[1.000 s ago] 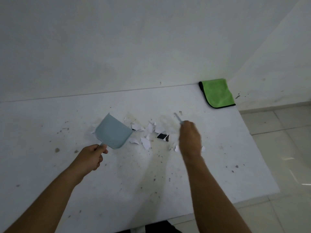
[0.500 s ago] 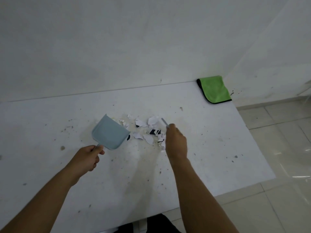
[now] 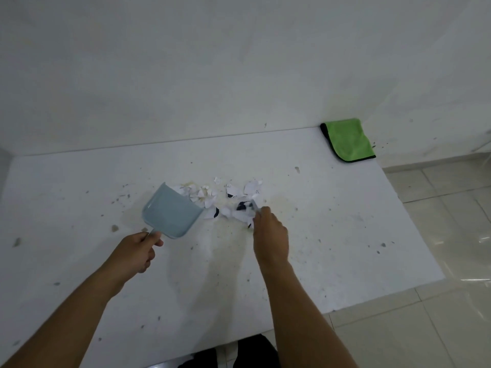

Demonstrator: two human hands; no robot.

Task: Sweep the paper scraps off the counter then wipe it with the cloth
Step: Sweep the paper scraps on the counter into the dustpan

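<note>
Head view: stained white counter (image 3: 332, 235); white walls (image 3: 186, 62); tiled floor (image 3: 438, 328).

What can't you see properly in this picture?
- Brush in the head view: the right hand covers nearly all of it; only a pale tip shows.
- Dustpan handle: hidden inside the left hand.
- Paper scraps: whether any are in the dustpan cannot be told.
- Green cloth: folded, its underside hidden.

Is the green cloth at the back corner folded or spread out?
Folded. The green microfibre cloth lies as a compact rectangle with a rounded doubled edge along its black-trimmed side, untouched on the white counter.
</note>
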